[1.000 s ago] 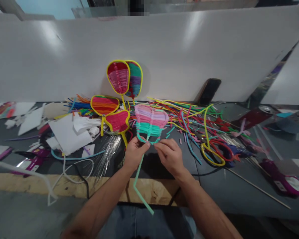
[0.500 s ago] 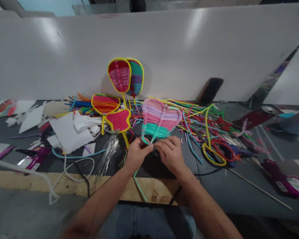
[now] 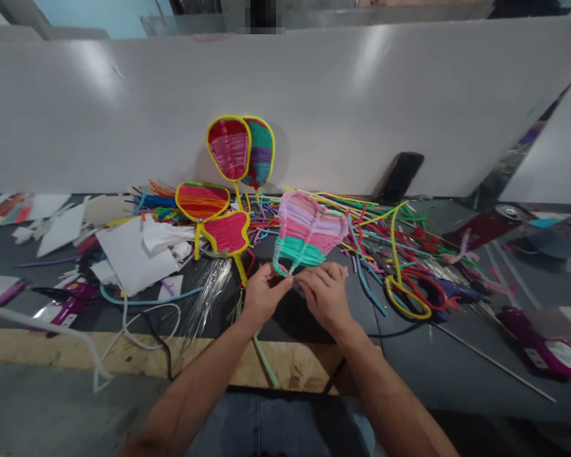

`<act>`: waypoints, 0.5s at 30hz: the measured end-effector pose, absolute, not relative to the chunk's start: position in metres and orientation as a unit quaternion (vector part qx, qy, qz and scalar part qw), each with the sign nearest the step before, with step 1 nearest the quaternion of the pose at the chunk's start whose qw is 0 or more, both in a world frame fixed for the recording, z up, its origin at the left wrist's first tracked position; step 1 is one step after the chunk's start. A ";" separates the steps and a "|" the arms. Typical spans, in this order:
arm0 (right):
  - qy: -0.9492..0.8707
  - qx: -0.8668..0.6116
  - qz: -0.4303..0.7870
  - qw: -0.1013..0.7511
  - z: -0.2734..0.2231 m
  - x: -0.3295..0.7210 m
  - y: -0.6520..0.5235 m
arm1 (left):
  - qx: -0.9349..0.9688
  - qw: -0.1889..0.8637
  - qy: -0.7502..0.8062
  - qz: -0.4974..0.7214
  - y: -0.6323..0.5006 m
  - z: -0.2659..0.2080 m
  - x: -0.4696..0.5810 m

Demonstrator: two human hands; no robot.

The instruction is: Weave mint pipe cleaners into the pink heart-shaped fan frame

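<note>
A fan-shaped pipe-cleaner piece [image 3: 309,222] with pink, lilac and turquoise bands stands tilted between my hands. My left hand [image 3: 261,293] pinches its narrow lower tip between thumb and fingers. Close beside that tip, my right hand [image 3: 324,293] has its fingers bent and pressed together at the same spot; what lies between them is too small to make out. A light green pipe cleaner [image 3: 265,362] hangs down below my left hand, over the table's wooden edge. Just left of my left hand lies a pink, yellow-rimmed piece [image 3: 227,232].
Two yellow-rimmed fans [image 3: 229,147] lean on the white board [image 3: 124,120]. Loose pipe cleaners [image 3: 361,216] spread behind my hands. Yellow-handled scissors [image 3: 409,311], a phone [image 3: 402,176], a can [image 3: 490,225] and a purple glue gun [image 3: 542,339] are right; white paper [image 3: 133,251] is left.
The banded piece has shifted slightly right and tilts a little more. Both hands keep their grip at its lower tip with barely any movement.
</note>
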State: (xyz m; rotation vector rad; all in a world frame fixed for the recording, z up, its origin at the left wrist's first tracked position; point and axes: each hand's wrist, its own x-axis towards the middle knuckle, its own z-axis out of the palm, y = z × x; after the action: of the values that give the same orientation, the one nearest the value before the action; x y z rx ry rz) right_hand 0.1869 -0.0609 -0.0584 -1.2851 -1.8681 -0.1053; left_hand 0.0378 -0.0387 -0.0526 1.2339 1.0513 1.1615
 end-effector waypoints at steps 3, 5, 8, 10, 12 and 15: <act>-0.745 -0.504 -0.037 0.435 -0.061 0.186 -0.061 | 0.513 0.571 0.416 0.488 -0.037 -0.050 0.037; -0.748 -0.503 -0.032 0.431 -0.062 0.186 -0.061 | 0.522 0.567 0.415 0.484 -0.037 -0.049 0.036; -0.755 -0.512 -0.021 0.410 -0.062 0.188 -0.061 | 0.544 0.541 0.424 0.482 -0.037 -0.051 0.035; -0.758 -0.518 -0.018 0.396 -0.062 0.189 -0.061 | 0.558 0.520 0.430 0.483 -0.038 -0.055 0.034; -0.763 -0.519 -0.022 0.386 -0.060 0.191 -0.061 | 0.564 0.508 0.435 0.485 -0.039 -0.059 0.035; -0.770 -0.513 -0.031 0.379 -0.058 0.191 -0.061 | 0.555 0.512 0.443 0.484 -0.039 -0.062 0.036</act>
State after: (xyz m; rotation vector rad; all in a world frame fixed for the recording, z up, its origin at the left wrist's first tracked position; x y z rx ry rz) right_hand 0.1909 -0.0608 -0.0584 -1.3101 -1.9677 -0.0791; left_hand 0.0363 -0.0393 -0.0616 1.3350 1.0656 1.1645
